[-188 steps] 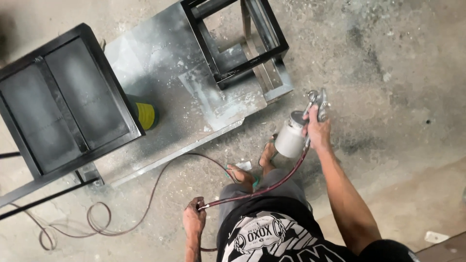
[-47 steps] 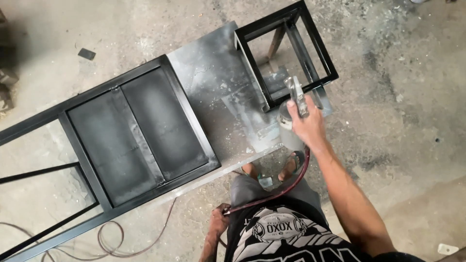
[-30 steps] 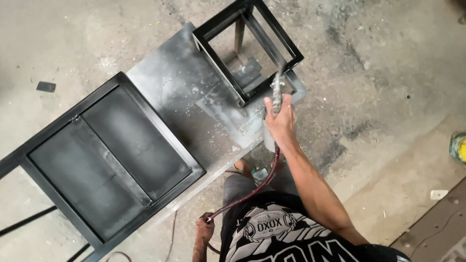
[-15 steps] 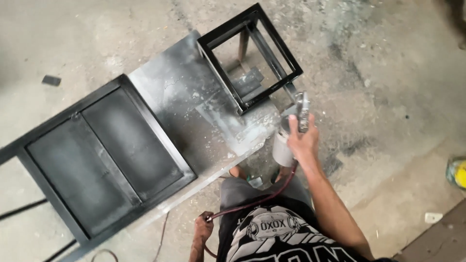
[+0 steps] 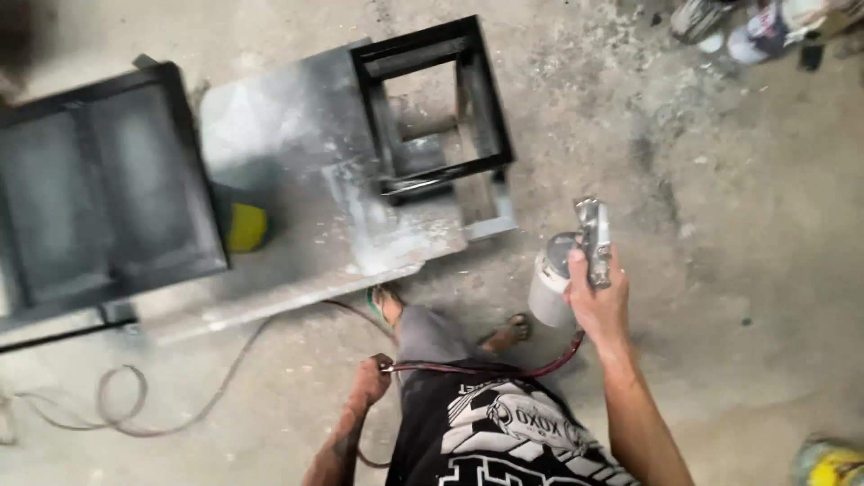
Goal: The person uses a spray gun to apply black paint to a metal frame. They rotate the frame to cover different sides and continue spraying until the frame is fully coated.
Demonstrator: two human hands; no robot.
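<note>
My right hand [image 5: 596, 301] grips a metal spray gun [image 5: 592, 241] with a pale paint cup [image 5: 549, 286] hanging under it, held to the right of a black square metal frame [image 5: 432, 108]. That frame stands on a paint-dusted grey sheet [image 5: 297, 153] on the concrete floor. My left hand [image 5: 372, 378] is down by my hip, closed on the dark red air hose [image 5: 477, 369] that runs across to the gun. A black panelled metal frame [image 5: 99, 189] lies at the left.
A yellow object [image 5: 245, 227] sits under the edge of the panelled frame. The hose loops over the floor at lower left [image 5: 126, 405]. Paint cans [image 5: 747, 27] stand at the top right and another container [image 5: 832, 463] at the bottom right. My sandalled feet [image 5: 513, 328] are near the sheet's edge.
The spray gun has drawn back from the square frame to its right and lower. The view has shifted, with the frames now further left and higher.
</note>
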